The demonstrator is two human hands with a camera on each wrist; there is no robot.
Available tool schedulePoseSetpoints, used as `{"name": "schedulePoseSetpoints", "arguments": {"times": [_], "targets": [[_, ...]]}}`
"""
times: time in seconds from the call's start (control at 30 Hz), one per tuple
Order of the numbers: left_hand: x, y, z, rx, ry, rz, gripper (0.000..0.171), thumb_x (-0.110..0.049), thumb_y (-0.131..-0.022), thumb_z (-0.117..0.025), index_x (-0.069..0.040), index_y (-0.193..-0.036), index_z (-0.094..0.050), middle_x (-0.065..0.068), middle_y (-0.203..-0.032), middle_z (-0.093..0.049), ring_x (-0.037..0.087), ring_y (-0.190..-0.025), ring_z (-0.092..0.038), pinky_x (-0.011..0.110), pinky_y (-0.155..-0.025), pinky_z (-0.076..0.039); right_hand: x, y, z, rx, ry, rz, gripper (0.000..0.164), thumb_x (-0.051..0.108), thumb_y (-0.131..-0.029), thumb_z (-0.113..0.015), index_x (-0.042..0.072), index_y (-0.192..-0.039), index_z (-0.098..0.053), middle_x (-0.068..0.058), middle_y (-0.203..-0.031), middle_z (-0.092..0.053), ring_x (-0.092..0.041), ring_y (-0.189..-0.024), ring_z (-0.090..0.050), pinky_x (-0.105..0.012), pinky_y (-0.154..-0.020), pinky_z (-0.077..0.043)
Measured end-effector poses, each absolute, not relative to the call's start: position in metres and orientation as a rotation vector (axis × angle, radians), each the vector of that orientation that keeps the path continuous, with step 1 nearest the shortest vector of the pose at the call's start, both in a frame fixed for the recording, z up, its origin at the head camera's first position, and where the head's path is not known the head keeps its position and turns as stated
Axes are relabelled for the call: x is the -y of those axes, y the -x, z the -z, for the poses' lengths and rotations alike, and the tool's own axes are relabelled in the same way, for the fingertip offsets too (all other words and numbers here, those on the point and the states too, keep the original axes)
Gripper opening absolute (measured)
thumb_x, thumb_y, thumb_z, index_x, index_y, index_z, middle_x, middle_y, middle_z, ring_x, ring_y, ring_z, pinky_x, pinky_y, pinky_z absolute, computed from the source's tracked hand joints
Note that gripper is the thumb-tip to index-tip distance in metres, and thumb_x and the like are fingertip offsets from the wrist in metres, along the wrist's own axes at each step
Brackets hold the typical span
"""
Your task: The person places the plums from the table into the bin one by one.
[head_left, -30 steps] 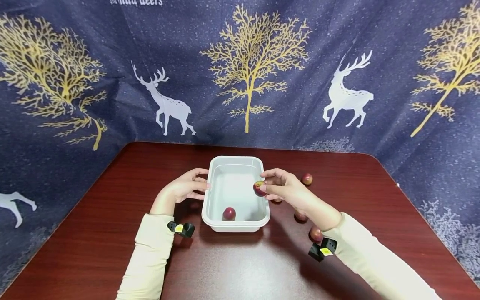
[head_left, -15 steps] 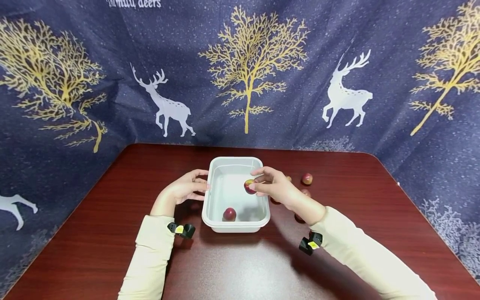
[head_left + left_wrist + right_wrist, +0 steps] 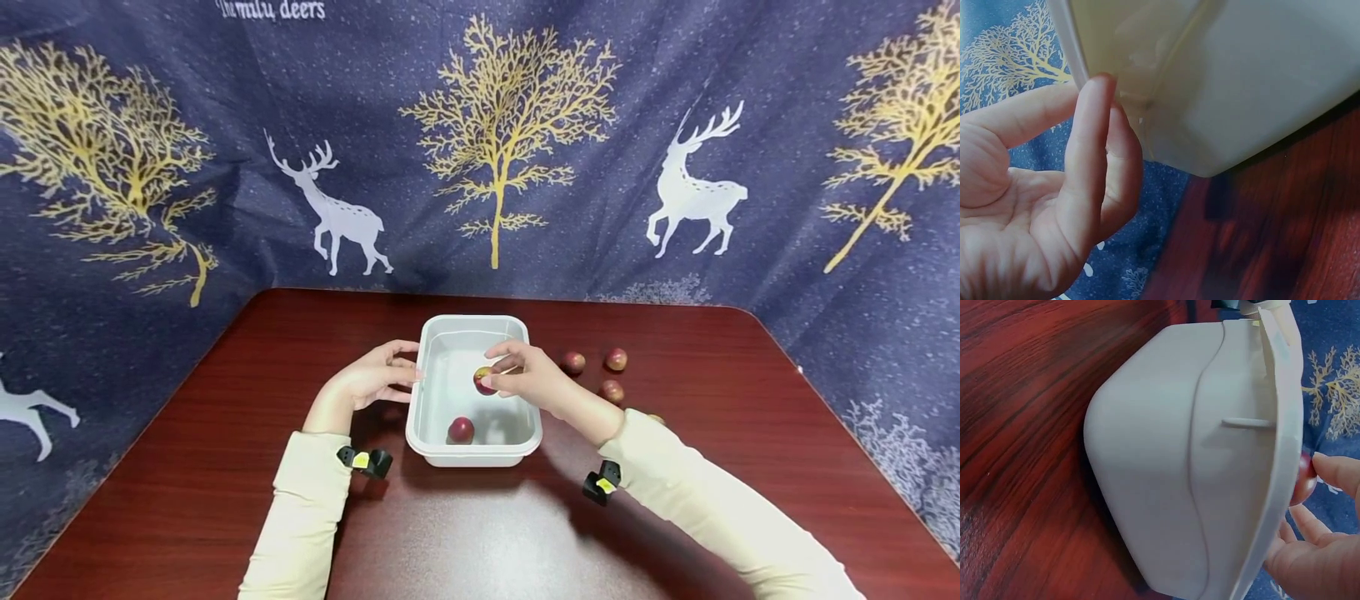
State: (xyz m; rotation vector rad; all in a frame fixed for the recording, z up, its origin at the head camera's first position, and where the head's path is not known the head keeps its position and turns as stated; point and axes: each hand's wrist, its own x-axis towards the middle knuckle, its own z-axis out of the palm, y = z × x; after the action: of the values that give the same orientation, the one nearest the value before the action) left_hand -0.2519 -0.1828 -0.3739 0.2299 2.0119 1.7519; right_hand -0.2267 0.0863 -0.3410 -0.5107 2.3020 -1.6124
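A white plastic basin stands on the dark red table. At its left rim is my left hand; in the left wrist view the fingers grip the edge from the side. My right hand reaches over the right rim, pinching a red plum with a yellow-green patch between thumb and fingertips, above the inside of the basin. The right wrist view shows this plum partly hidden behind the rim. Another dark red plum lies on the basin floor at the near end.
Right of the basin lie several more plums, among them one near the hand, one farther back and one by the forearm. Another is mostly hidden by the sleeve. A blue cloth with deer and trees hangs behind the table.
My right hand has carried its plum leftward from the right rim to over the middle of the basin. My left hand and the basin have stayed in place.
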Motion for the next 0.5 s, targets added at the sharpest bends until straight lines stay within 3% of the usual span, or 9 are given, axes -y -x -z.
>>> {"name": "schedulePoseSetpoints", "arguments": {"times": [0.5], "targets": [[0.180,0.250,0.372,-2.001,-0.214,-1.766,0.065,-0.003,-0.091,-0.056,0.003,-0.145,-0.020,0.032,-0.127,-0.046,0.018,-0.089,-0.063,0.036,-0.079,-0.056,-0.062,0.234,0.350,-2.283,0.489,1.577,0.042,0.003,-0.086,-0.063,-0.010,-0.123,-0.049,-0.025,-0.106,-0.061,-0.016,-0.082,-0.062,-0.038,-0.078,-0.057]]}}
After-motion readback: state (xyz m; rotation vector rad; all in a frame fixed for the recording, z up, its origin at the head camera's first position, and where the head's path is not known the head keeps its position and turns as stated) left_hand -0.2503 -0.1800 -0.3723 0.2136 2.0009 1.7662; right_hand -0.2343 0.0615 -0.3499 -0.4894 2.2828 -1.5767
